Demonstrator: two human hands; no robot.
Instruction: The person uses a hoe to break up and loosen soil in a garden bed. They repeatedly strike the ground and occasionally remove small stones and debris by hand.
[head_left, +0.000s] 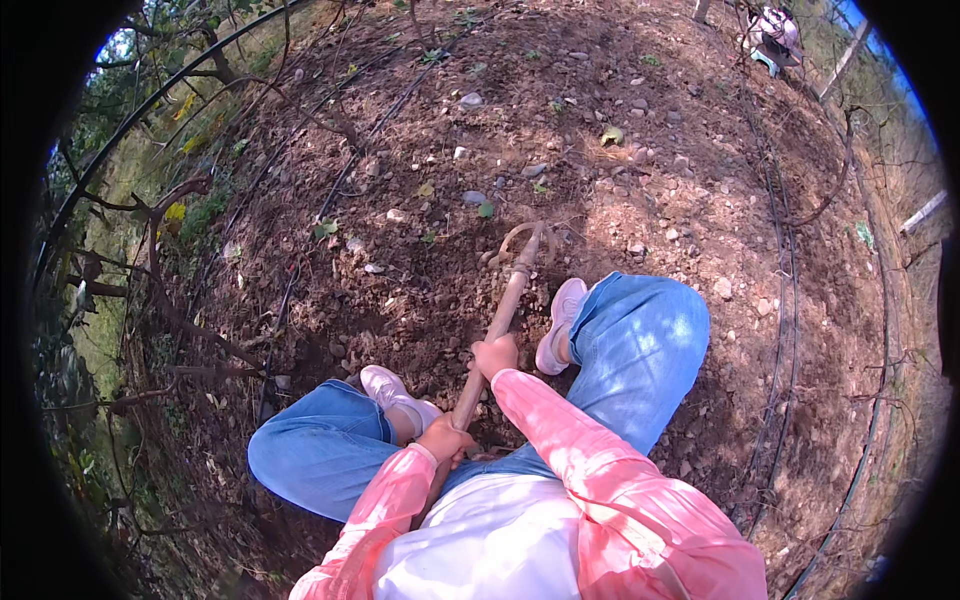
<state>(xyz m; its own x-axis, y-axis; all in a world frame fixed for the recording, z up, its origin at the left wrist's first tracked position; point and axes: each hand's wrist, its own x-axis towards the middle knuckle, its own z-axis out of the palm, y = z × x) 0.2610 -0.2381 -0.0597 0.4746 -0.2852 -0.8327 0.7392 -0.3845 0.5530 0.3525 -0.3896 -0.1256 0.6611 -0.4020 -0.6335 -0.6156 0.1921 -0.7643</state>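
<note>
Both of my hands are closed around the wooden handle (507, 306) of a long hoe. My right hand (496, 355) grips it about midway, in front of my right knee. Lower down and nearer my body, my left hand (445, 439) holds the same handle. The shaft slants away from me to a hoe head with curved tines (551, 238), resting on or in the loose brown soil (427, 315); how deep the tips sit is hidden. My pale shoes (390, 386) stand on either side of the handle.
Black drip hoses (375, 124) run along the ground at left, and more hoses (784, 300) at right. Bare vine branches (157, 225) reach in from the left. Stones (471, 100) dot the soil. Another person (772, 34) is low down at the far right, near a post (846, 61).
</note>
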